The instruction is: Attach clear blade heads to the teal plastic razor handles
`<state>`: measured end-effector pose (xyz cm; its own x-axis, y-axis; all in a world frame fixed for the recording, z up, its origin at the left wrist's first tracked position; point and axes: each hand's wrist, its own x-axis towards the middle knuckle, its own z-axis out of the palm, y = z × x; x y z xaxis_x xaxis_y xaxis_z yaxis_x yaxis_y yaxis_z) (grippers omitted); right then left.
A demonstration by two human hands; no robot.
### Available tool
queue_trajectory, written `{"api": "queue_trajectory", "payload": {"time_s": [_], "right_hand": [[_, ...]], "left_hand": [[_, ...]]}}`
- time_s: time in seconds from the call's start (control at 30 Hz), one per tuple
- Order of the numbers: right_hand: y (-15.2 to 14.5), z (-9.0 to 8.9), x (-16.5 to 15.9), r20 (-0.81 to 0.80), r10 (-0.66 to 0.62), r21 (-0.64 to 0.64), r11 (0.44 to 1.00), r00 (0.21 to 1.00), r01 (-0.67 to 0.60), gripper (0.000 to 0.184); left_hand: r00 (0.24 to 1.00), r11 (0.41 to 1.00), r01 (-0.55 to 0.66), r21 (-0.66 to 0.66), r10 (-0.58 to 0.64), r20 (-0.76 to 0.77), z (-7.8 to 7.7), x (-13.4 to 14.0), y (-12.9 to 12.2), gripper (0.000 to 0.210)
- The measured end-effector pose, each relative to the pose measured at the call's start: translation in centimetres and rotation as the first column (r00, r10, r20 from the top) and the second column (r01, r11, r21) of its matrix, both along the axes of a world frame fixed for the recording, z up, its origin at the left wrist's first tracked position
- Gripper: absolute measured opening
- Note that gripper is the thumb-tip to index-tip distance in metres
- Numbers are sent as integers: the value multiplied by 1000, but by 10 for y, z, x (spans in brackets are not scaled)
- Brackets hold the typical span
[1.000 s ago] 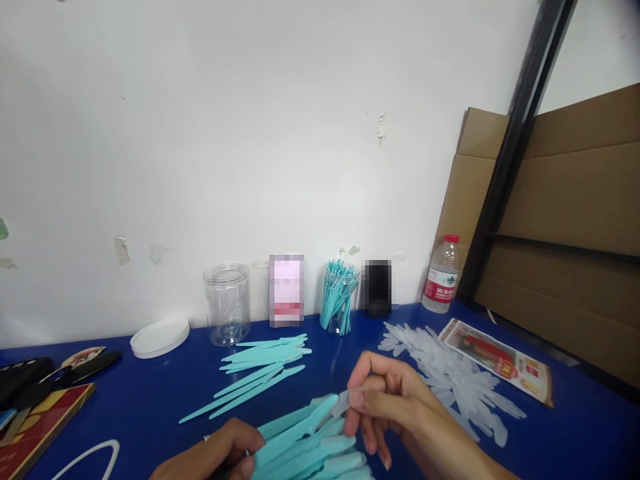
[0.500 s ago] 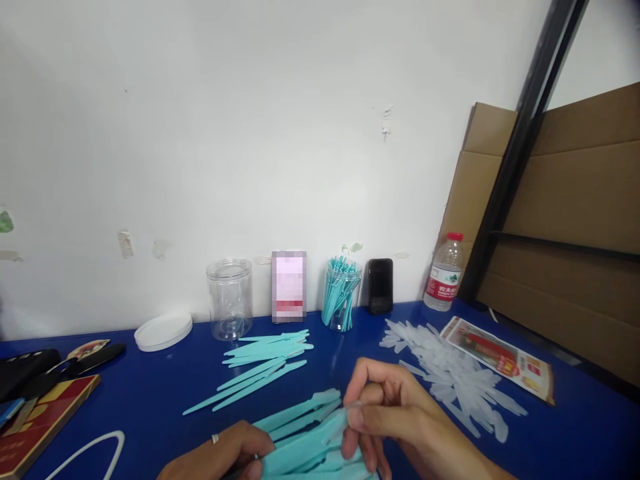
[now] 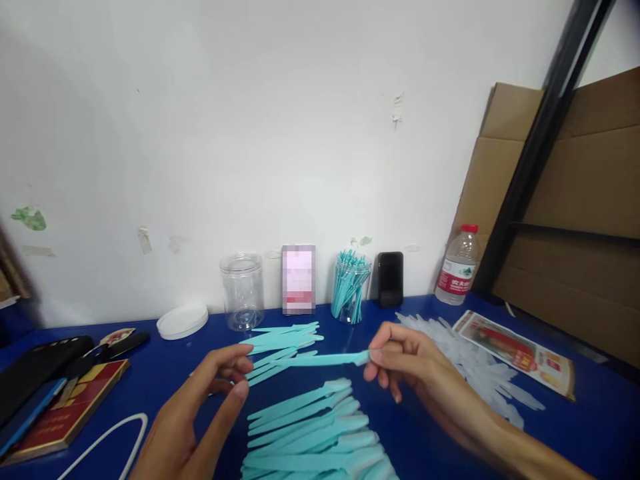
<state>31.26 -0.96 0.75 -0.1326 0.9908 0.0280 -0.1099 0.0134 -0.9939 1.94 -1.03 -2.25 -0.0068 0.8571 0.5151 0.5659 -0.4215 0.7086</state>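
My right hand (image 3: 417, 363) pinches one teal eyebrow razor (image 3: 325, 360) by its head end, where a translucent cover seems to be. The razor is raised level, its handle pointing left. Beside the handle's far end, my left hand (image 3: 200, 413) has thumb and fingers apart and holds nothing. Below the two hands lies a front pile of teal razors (image 3: 305, 440), heads to the right. Behind the left fingers is a smaller group of teal razors (image 3: 283, 340). To the right, partly hidden by my right hand, spreads a heap of translucent plastic covers (image 3: 475, 363).
Along the wall stand a clear jar (image 3: 243, 293), a pixelated pink card (image 3: 299, 280), a jar of teal sticks (image 3: 349, 297), a black device (image 3: 390, 280) and a water bottle (image 3: 457, 267). A white lid (image 3: 183, 323), red box (image 3: 83, 407) and white cable (image 3: 107, 437) lie left; a packet (image 3: 520, 353) right.
My right hand has lifted one razor up from the front pile. My left hand has let go of the pile and opened, moving left and up. The view has shifted slightly left.
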Motion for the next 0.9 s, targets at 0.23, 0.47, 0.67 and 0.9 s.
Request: {"api": "queue_trajectory", "payload": {"time_s": [0.23,0.47,0.67,0.9], "right_hand": [[18,-16,4,99,32,-37,999,995,-28,20],[13,-16,-14,149,-100,-25,994,984,105,16],[12,-18,-20,207,-91,-23,995,974,98,11],[19,-33,-20,318,-11,75,997,948,-14,13]], "left_hand": [[957,989,136,62,-115,-268,-11,-13,17,26],[931,971,236,-25,-233,-281,-16,-8,16,13],[938,972,232,-17,-229,-259,-11,0,10,17],[907,965,261,-3,-246,-343,-16,-3,11,18]]}}
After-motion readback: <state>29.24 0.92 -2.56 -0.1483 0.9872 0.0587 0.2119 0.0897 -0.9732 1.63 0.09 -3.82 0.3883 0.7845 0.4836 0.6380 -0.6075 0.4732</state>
